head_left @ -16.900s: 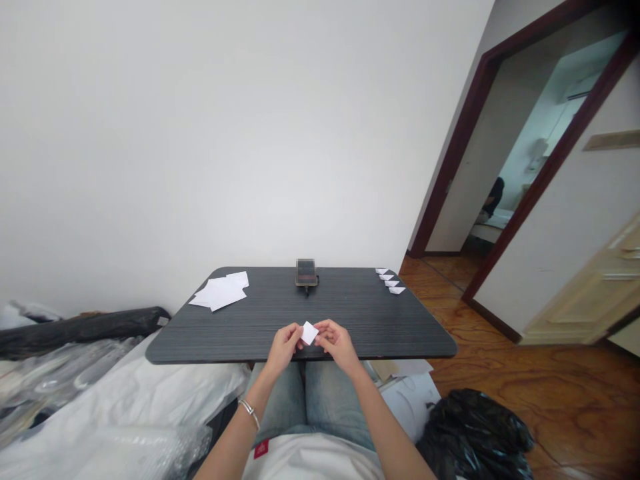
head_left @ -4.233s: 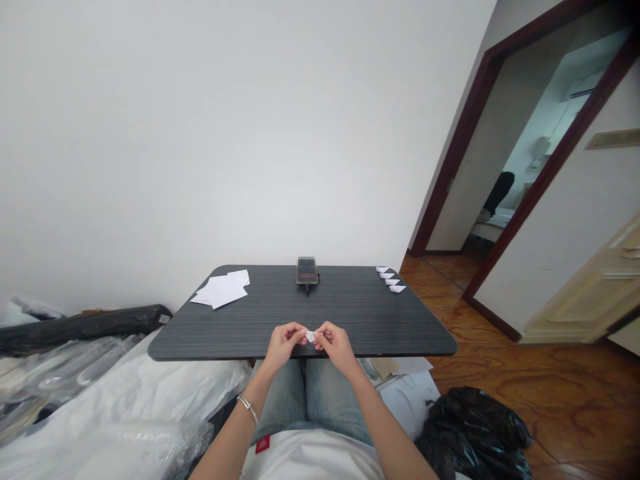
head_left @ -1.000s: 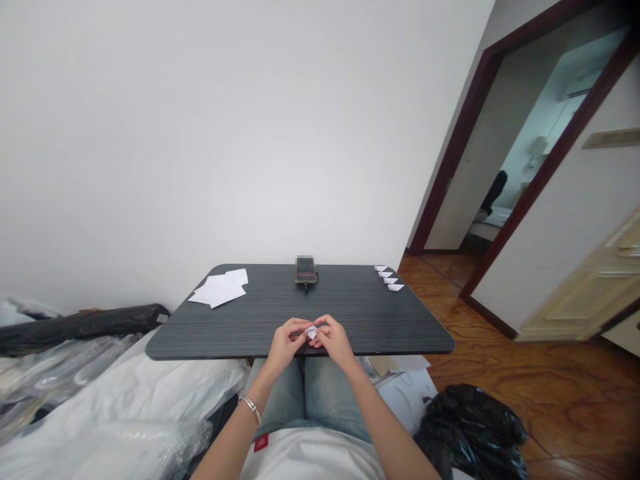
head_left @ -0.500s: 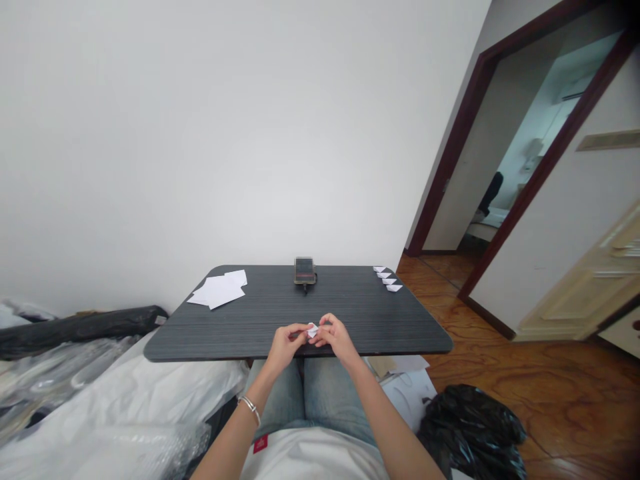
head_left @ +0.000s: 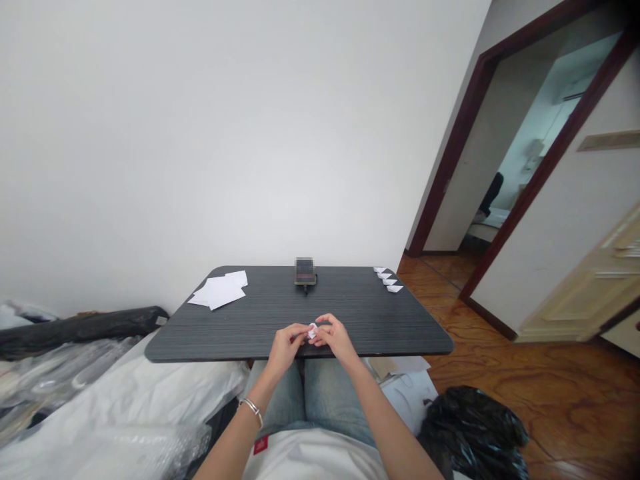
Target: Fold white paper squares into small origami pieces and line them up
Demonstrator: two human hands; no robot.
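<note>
A small folded piece of white paper [head_left: 313, 331] is pinched between my two hands, just above the near edge of the dark table [head_left: 280, 303]. My left hand [head_left: 289, 341] has its thumb and fingers closed on the paper's left side. From the right, my right hand [head_left: 334, 335] grips the same paper, fingers bent around it. The fingertips cover part of the folds. Several folded white paper pieces [head_left: 389, 281] lie in a row at the table's far right corner. Loose white paper sheets [head_left: 220, 291] overlap at the left.
A phone-like device [head_left: 305, 272] with a cable stands at the table's back, before the white wall. Plastic-wrapped items [head_left: 75, 373] lie on the left. A black plastic bag [head_left: 475, 430] and a white paper bag [head_left: 413, 397] sit on the floor at right.
The folded paper has turned slightly between my fingers, and my right fingers have shifted a little. Both hands stay at the same place over the table.
</note>
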